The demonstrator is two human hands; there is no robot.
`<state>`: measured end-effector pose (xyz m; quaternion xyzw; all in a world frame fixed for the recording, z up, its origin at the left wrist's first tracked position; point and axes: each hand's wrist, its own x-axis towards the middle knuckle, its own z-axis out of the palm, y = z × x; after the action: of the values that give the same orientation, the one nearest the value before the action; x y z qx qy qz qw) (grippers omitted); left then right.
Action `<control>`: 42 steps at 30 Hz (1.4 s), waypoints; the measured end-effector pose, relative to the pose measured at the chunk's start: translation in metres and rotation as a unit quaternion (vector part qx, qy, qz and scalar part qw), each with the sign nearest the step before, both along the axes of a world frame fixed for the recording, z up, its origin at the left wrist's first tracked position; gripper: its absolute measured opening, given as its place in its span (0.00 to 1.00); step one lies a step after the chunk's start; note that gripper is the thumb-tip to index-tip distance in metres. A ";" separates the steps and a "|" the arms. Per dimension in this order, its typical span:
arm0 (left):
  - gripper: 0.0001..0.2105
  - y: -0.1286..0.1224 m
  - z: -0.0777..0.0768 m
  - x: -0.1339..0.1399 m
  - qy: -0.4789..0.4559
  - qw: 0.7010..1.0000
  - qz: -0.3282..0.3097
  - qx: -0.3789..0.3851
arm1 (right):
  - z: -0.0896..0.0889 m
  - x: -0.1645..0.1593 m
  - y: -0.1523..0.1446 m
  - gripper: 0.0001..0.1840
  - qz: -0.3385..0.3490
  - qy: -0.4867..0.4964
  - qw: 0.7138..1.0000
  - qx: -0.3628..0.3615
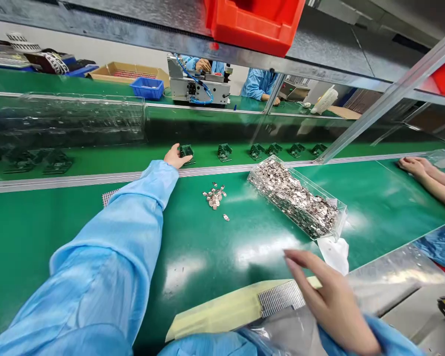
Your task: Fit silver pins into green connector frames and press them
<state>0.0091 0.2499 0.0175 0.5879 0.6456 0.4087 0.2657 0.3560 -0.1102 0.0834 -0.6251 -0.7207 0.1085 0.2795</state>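
Observation:
My left hand (177, 157) reaches over the metal rail to the green belt, its thumb and fingers around a small dark green, see-through-looking part (186, 151). What that part is I cannot make out. My right hand (328, 294) hovers near the front edge of the table, thumb and forefinger tips together in a pinch; anything between them is too small to see. On the green table between the hands lies a loose pile of small metal pieces (214, 198), with one metal piece (226, 217) apart. A clear box (343, 222) full of similar pieces stands to the right.
More dark green parts (224, 152) stand along the belt. A magnetic-looking strip of silvery rows (281, 298) lies by yellow paper (222, 309) at the front. Another person's hands (415, 165) rest at right. Overhead, a red bin (255, 29) sits on a metal shelf; a slanted post (378, 104) rises right.

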 end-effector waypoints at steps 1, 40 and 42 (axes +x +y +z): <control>0.41 -0.002 0.001 -0.006 0.000 1.000 -0.009 0.001 | -0.007 -0.017 0.025 0.13 0.039 0.005 0.999 -0.031; 0.16 -0.280 -0.022 -0.001 0.087 0.978 -0.108 0.158 | -0.002 -0.061 0.043 0.11 0.059 0.092 0.989 -0.100; 0.23 -0.288 -0.022 0.005 0.090 0.983 -0.115 0.113 | 0.003 -0.054 0.013 0.10 0.031 0.119 0.990 -0.074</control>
<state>0.0144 -0.0380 -0.0048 0.7192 0.5443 0.3909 0.1836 0.3020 -0.0974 0.0862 -0.6043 -0.6912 0.2433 0.3129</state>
